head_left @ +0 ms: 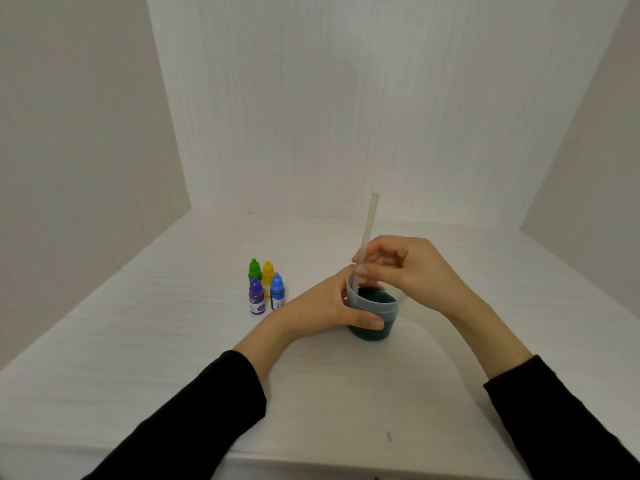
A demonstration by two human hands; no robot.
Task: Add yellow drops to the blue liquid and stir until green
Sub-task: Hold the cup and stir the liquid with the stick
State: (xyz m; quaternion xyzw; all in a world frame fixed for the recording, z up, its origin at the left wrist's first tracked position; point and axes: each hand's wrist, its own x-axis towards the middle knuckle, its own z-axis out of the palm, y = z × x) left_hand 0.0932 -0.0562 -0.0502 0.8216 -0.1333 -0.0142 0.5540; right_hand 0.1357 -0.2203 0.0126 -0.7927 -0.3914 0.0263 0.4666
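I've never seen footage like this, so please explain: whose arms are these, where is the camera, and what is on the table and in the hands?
One picture, from a camera worn on a person's head, looking down at their own arms. The left hand grips a clear cup of dark green liquid on the white table. The right hand pinches a pale stirring stick dipped into it. Left of the cup stand four small dropper bottles: green, yellow, purple and blue.

Two arms in plain black long sleeves, left black fabric sleeve [194, 407] and right black fabric sleeve [568, 410], cuffs ending just short of the wrists. Bare left hand [325, 306], bare right hand [408, 268]; no markings visible.
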